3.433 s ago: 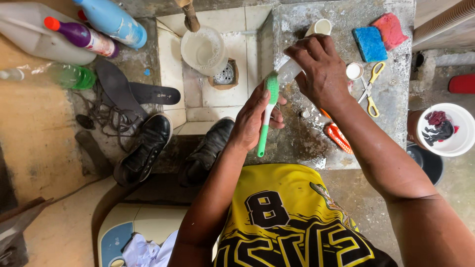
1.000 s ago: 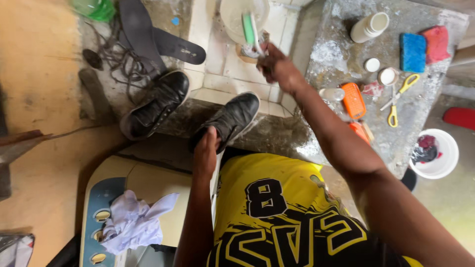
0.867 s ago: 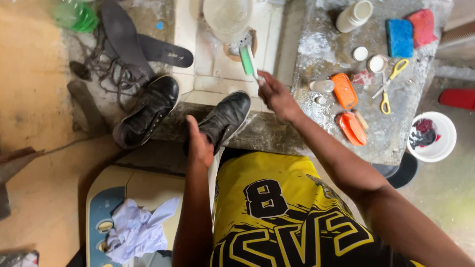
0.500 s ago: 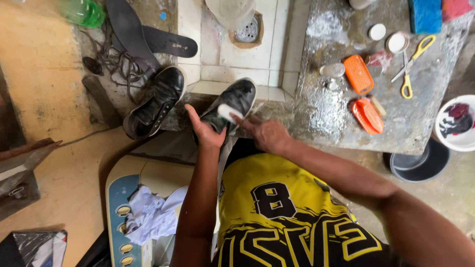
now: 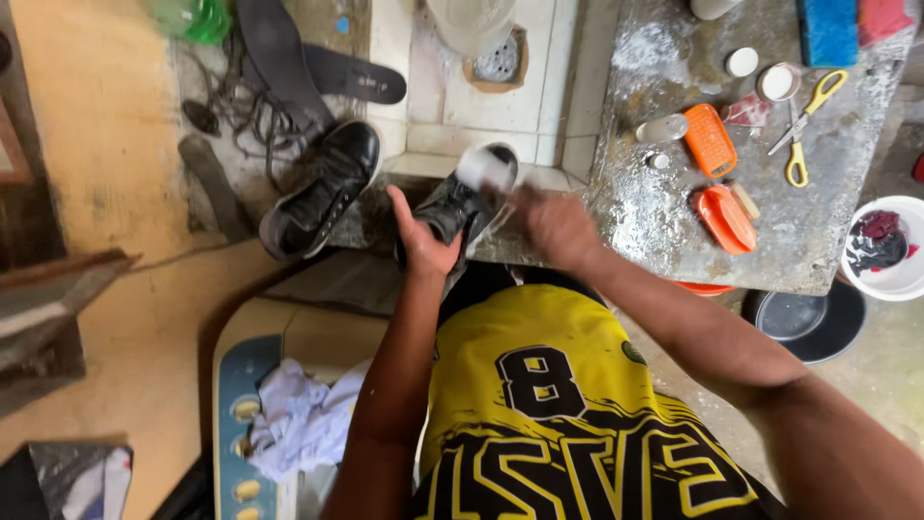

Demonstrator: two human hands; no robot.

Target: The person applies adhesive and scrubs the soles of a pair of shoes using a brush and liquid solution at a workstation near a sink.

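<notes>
Holding a black shoe (image 5: 460,204) on the sink ledge (image 5: 423,166) with both hands.

Left hand (image 5: 421,241) clasped on the shoe's near end, fingers curled around its side, thumb raised. Right hand (image 5: 553,223) blurred, just right of the shoe's pale toe; grip impossible to tell. Second black shoe (image 5: 322,190) lying beyond the left fingers, apart. Orange soap dishes (image 5: 717,183) and yellow scissors (image 5: 807,120) on the grey counter (image 5: 664,231) past the right fingers.

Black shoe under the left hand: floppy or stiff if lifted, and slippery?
The black shoe has no laces in view, so its upper probably sags when lifted. The counter around it glistens wet, so the shoe may be slick. The left hand grips its heel end while the right hand, blurred, works beside it.
</notes>
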